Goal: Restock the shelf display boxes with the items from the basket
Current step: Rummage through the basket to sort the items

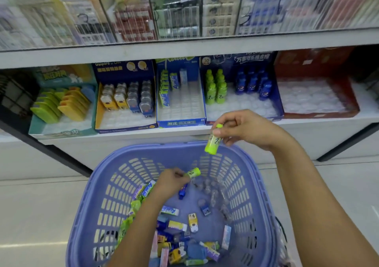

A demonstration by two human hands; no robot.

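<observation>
A white shelf (184,130) is running across the view, carrying a row of open display boxes side by side. From left to right: a teal box (61,130) is holding green and yellow flat items standing in rows; a navy and yellow box (125,126) is holding small figure-shaped items; a blue box (180,122) is holding a few green and blue packets along its left side; a dark blue box (242,114) is holding small green bottles and blue bottles at the back; a red box (320,113) is showing only its clear tray. Above, a second shelf (184,49) is carrying clear cases, blurred.
</observation>
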